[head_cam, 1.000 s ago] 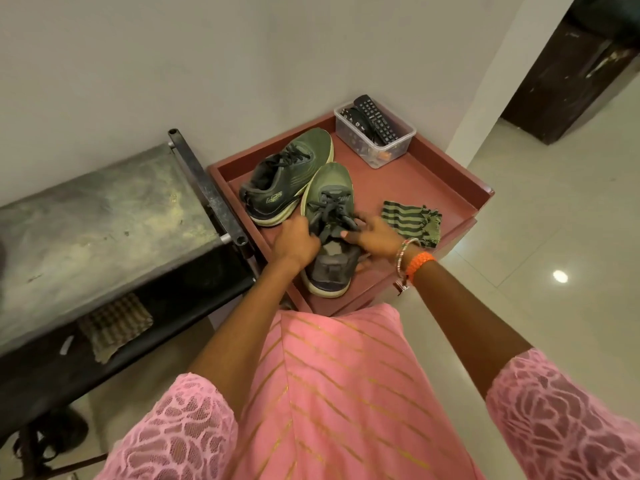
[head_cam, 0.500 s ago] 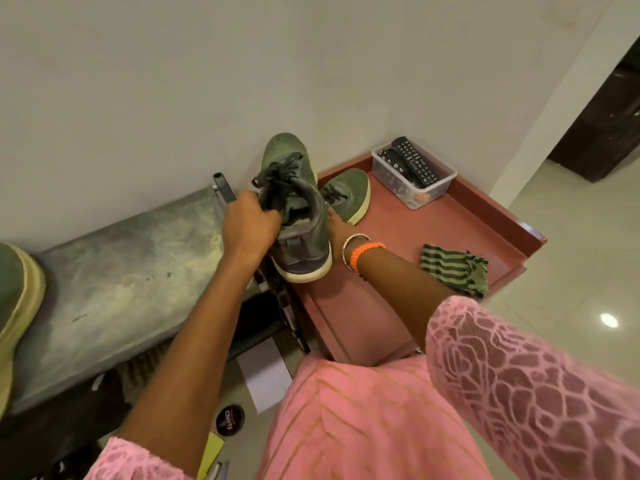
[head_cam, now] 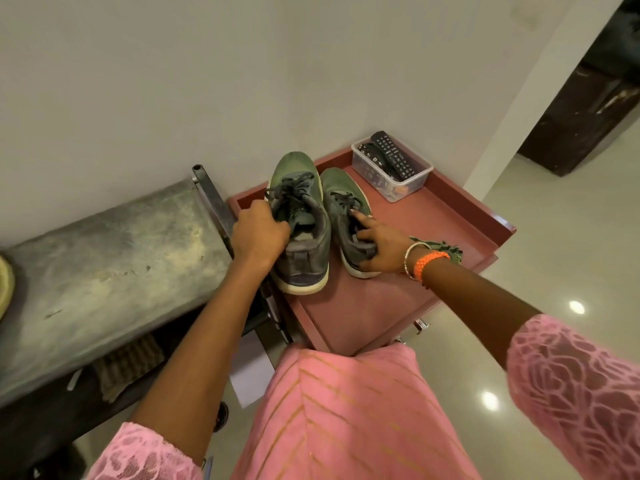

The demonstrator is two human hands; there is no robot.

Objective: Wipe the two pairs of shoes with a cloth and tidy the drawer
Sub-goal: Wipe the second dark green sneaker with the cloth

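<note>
Fingers of the left hand (head_cam: 258,233) are curled over the collar of the left green shoe (head_cam: 298,220), gripping it at the opening; the shoe sits tilted, heel toward the person and toe toward the wall, at the left edge of the red drawer (head_cam: 374,306). Fingers of the right hand (head_cam: 381,249) are wrapped round the heel of the right green shoe (head_cam: 341,202), forefinger stretched along its inner side; this shoe lies flat, long axis parallel to its partner, the two just beside each other. Striped cloth (head_cam: 446,247) lies right behind the right wrist, so that hand is much the nearer to fetch it for wiping, I judge; a clear box (head_cam: 412,183) of remotes stands at the far corner.
</note>
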